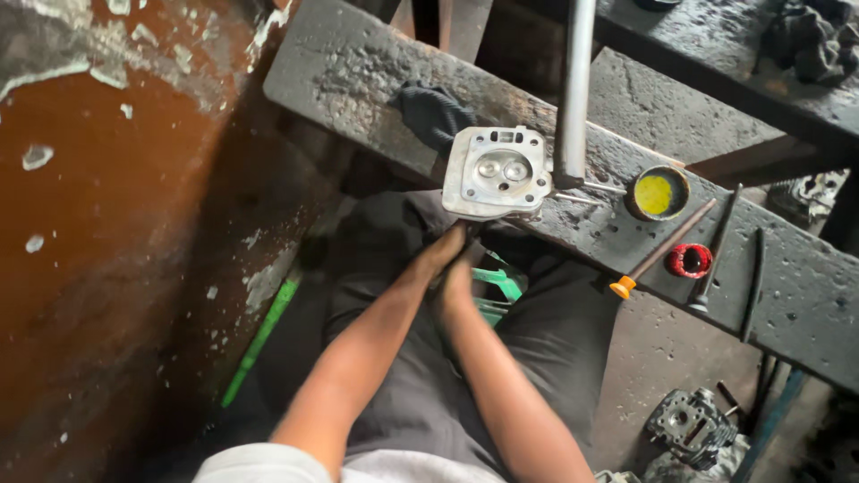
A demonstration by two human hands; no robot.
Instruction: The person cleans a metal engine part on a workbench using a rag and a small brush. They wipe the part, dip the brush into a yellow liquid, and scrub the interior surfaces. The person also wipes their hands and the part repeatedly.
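Note:
A silver metal cylinder head (495, 173) with two round valves lies on the near edge of a dark, greasy workbench (358, 72). Just below it, over my lap, my left hand (440, 253) and my right hand (459, 275) are pressed close together; their fingers are blurred and partly hidden under the bench edge. I cannot tell whether they hold anything. A black rag (434, 114) lies behind the cylinder head.
A grey metal rod (574, 89) stands upright beside the head. To the right sit a small tin of yellow paste (658, 192), an orange-tipped stick (660, 251), a red ring (689, 260) and dark tools (756, 282). Engine parts (689, 425) lie on the floor. A rusty wall (107, 224) is left.

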